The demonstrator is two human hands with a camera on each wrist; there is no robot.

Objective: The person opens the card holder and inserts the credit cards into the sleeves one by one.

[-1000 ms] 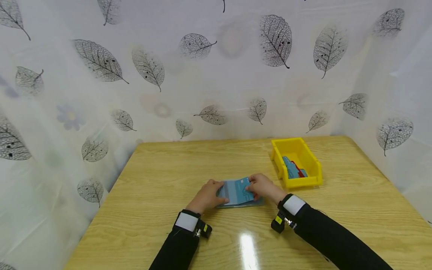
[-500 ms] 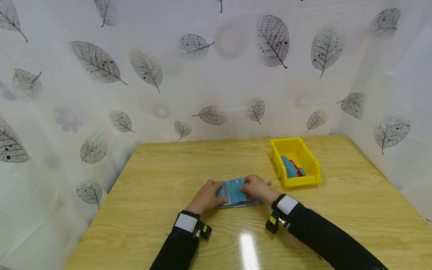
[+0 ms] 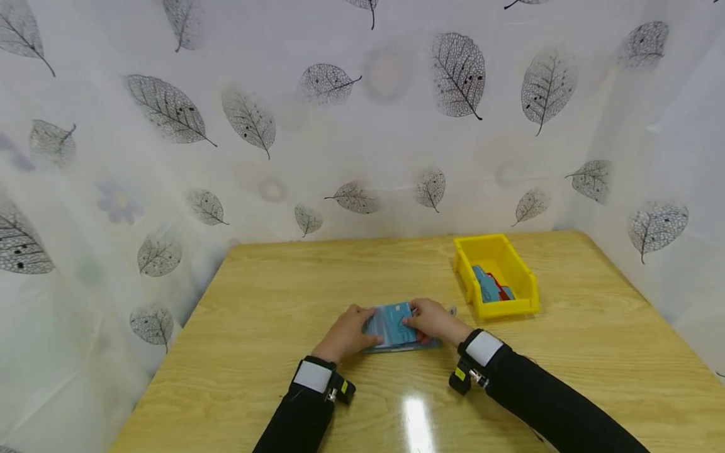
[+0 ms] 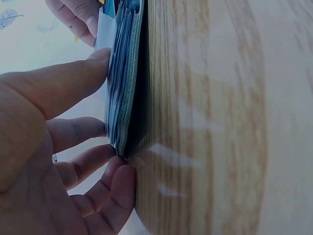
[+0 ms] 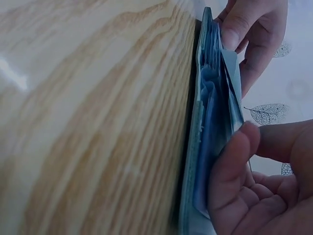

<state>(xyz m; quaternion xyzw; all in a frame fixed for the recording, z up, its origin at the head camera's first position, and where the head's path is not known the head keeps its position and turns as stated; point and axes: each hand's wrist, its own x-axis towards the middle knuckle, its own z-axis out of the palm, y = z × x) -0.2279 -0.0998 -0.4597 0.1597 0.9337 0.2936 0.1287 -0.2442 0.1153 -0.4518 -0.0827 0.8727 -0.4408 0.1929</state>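
Observation:
A blue card holder (image 3: 391, 348) with clear plastic sleeves (image 3: 375, 325) lies opened on the table. At its left end my left hand (image 3: 342, 335) grips it; in the left wrist view the thumb (image 4: 80, 81) presses on the stacked sleeves while the fingers lie along the edge. A light-blue bank card (image 3: 400, 321) with a chip is over the sleeves. My right hand (image 3: 436, 319) pinches the card's right edge between thumb and bent fingers. In the right wrist view, the holder (image 5: 195, 142) shows its cover lowest, with loose sleeves fanned above it.
A yellow bin (image 3: 523, 283) stands at the back right of the wooden table (image 3: 283, 277), holding several blue and red cards (image 3: 490, 286). A white leaf-print curtain (image 3: 385, 126) hangs behind the table and at both sides.
My right hand has moved the card a little left over the sleeves, and the card looks less tilted. My left hand has stayed at the holder's left end.

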